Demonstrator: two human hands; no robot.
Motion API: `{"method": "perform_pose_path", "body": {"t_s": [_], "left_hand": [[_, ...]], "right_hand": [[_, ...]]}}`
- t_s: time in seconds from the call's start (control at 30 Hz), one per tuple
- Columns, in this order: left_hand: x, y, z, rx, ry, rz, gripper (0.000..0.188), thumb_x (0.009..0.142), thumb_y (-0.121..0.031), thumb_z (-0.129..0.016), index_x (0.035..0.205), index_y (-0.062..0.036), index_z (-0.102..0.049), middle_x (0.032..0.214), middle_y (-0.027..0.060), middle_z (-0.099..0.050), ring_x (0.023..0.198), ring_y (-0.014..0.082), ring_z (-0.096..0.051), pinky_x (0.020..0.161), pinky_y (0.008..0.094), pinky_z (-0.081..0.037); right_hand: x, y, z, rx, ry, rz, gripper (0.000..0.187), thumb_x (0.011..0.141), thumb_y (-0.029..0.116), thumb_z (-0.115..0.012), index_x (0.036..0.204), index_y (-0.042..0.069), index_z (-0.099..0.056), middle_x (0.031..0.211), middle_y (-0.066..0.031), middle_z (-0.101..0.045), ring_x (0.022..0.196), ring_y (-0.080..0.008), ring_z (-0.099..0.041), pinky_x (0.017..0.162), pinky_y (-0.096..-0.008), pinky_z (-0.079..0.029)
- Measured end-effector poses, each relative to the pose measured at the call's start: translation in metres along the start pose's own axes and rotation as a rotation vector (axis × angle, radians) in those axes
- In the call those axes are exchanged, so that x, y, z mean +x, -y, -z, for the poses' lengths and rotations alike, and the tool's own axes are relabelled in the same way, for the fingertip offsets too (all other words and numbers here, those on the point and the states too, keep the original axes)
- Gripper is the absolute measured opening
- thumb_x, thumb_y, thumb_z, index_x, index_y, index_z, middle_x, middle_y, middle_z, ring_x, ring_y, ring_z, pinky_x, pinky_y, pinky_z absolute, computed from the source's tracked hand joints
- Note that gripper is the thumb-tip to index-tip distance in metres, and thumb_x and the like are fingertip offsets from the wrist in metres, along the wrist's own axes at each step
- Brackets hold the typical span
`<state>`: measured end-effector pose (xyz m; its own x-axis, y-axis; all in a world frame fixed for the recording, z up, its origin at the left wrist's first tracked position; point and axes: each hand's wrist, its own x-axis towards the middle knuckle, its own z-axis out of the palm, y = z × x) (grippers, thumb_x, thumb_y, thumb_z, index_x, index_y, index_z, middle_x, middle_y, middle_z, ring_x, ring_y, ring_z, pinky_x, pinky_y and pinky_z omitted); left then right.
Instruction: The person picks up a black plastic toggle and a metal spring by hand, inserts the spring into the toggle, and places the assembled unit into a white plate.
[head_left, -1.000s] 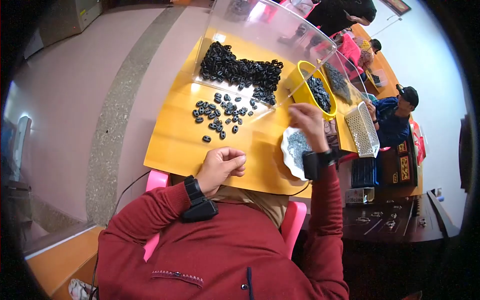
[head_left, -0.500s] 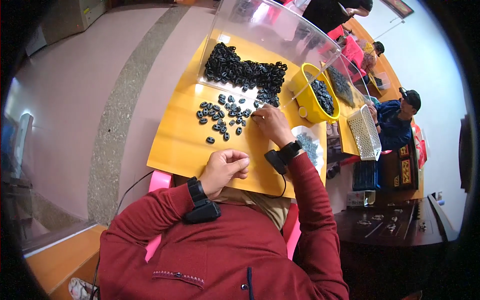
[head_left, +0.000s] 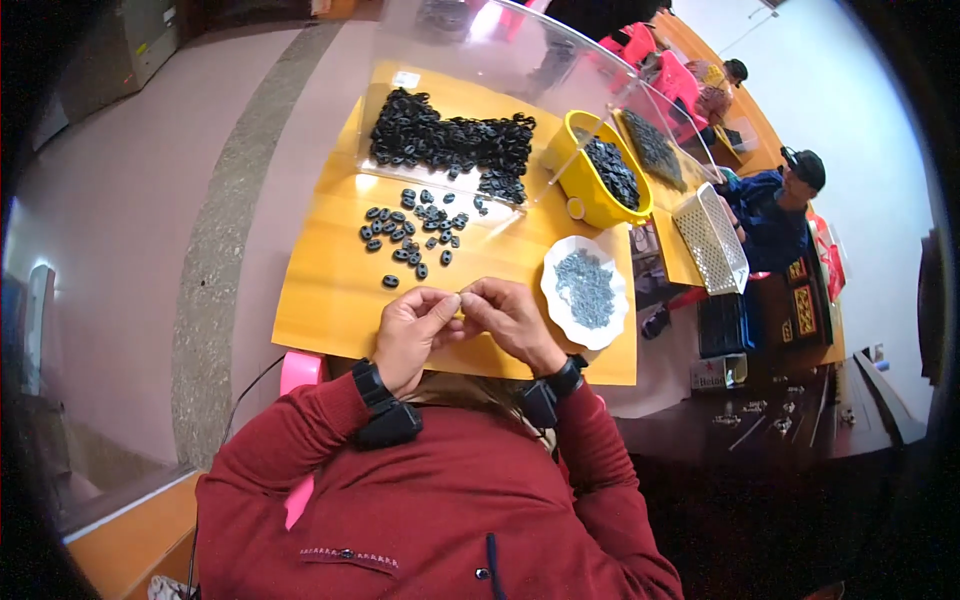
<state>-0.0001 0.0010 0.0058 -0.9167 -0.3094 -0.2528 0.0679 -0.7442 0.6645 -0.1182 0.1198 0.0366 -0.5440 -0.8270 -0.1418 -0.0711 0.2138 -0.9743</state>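
My left hand (head_left: 408, 328) and my right hand (head_left: 512, 318) meet over the near part of the yellow table (head_left: 320, 315). Thumbs and fingertips are pinched together; whatever sits between them is hidden or too small to name. Beyond my left hand lies a loose scatter of small black oval parts with two holes, one of them (head_left: 390, 281) a little apart. A white scalloped dish (head_left: 551, 288) stands beside my right hand, filled with tiny grey-silver pieces (head_left: 586, 285).
Behind the scatter, a large clear plastic bin (head_left: 400, 78) holds a heap of black parts (head_left: 455, 140). To its right is a yellow tub (head_left: 585, 190) of black pieces. A white perforated basket (head_left: 712, 245) sits near a person in dark clothing (head_left: 778, 225) at the right.
My right hand has come back from beside the black parts near the bin and now touches my left fingertips. The white dish, partly covered before by my arm, shows fully.
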Motion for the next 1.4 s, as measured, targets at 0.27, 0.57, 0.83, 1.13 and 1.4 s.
{"method": "perform_pose_path", "body": {"t_s": [0.27,0.57,0.83,1.13,1.4], "left_hand": [[0.0,0.001,0.004,0.012,0.059,0.033,0.011,0.093,-0.014,-0.059,0.096,-0.0032,-0.058,0.082,0.0034,-0.062,0.072,0.011,-0.062,0.068,0.0251,-0.055],[0.001,0.0,0.002,0.068,0.072,0.017,0.012,0.092,-0.009,-0.059,0.1,-0.001,-0.055,0.085,0.005,-0.061,0.074,0.0124,-0.061,0.07,0.0255,-0.054],[0.0,-0.001,0.003,0.107,0.079,0.03,0.013,0.089,-0.007,-0.063,0.099,-0.0016,-0.056,0.083,0.0049,-0.062,0.073,0.0122,-0.062,0.068,0.025,-0.054],[0.001,-0.002,0.002,0.142,0.062,0.048,0.013,0.087,-0.005,-0.065,0.098,-0.0017,-0.058,0.08,0.0047,-0.062,0.07,0.0117,-0.062,0.066,0.024,-0.054],[0.0,-0.001,0.002,0.154,0.059,0.078,0.017,0.086,-0.006,-0.067,0.099,0.0016,-0.061,0.085,0.0071,-0.065,0.073,0.0127,-0.064,0.069,0.0254,-0.056]], "right_hand": [[-0.018,-0.003,0.01,0.087,-0.041,-0.032,0.015,0.092,0.013,-0.06,0.092,-0.002,-0.063,0.076,-0.0008,-0.061,0.064,-0.0067,-0.057,0.057,-0.0206,-0.049],[-0.042,-0.024,0.116,-1.024,-0.526,0.22,0.015,0.077,0.007,-0.067,0.092,0.001,-0.067,0.084,-0.0144,-0.063,0.076,-0.0312,-0.062,0.068,-0.0355,-0.048],[-0.037,-0.038,0.118,-1.132,-0.5,0.142,0.012,0.08,0.012,-0.064,0.089,0.005,-0.068,0.087,-0.0138,-0.062,0.082,-0.0354,-0.061,0.072,-0.0418,-0.048],[-0.038,-0.036,0.115,-1.159,-0.482,0.146,0.008,0.083,0.012,-0.06,0.086,0.008,-0.067,0.087,-0.011,-0.061,0.08,-0.0341,-0.061,0.07,-0.0412,-0.049],[-0.041,-0.033,0.115,-1.145,-0.448,0.208,0.012,0.083,0.011,-0.061,0.093,0.009,-0.068,0.088,-0.009,-0.062,0.079,-0.0321,-0.062,0.069,-0.0383,-0.05]]}}
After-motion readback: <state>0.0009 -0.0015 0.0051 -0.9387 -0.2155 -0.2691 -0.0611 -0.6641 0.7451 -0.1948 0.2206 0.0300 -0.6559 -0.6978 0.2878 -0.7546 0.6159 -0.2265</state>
